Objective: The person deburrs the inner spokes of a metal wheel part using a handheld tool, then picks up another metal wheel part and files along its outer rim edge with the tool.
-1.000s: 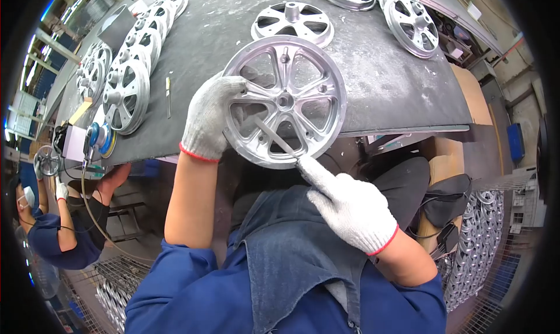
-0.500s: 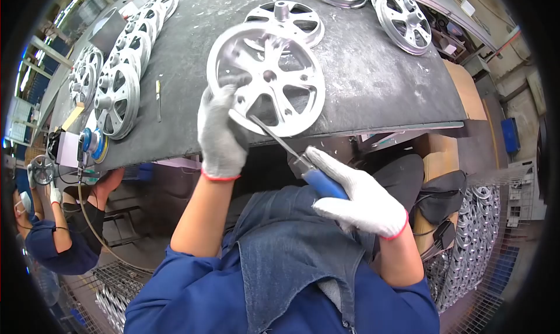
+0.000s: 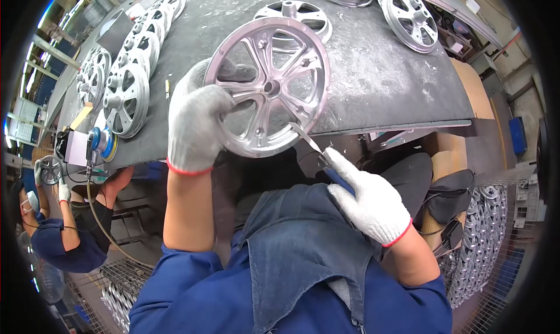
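Observation:
My left hand [image 3: 198,118], in a white glove with a red cuff, is closed round the left side of a spoked metal wheel [image 3: 272,88], held up above the table's near edge. In my gloved right hand [image 3: 370,200] is a blue-handled tool [image 3: 308,139] with a narrow metal blade. The blade's tip meets the lower rim of the wheel, right of its bottom spoke. Behind the held wheel, another wheel [image 3: 289,9] lies on the dark table [image 3: 373,89], partly covered from view.
Rows of wheels [image 3: 125,99] stand at the left, and more wheels [image 3: 410,18] at the back right. A blue sander [image 3: 102,143] sits at the left edge. A co-worker [image 3: 58,241] holds a wheel at far left. Metal parts [image 3: 481,241] fill a rack at right.
The held wheel has turned and shifted in my left hand. My right hand has moved the tool's blade from the wheel's lower left to its lower right rim.

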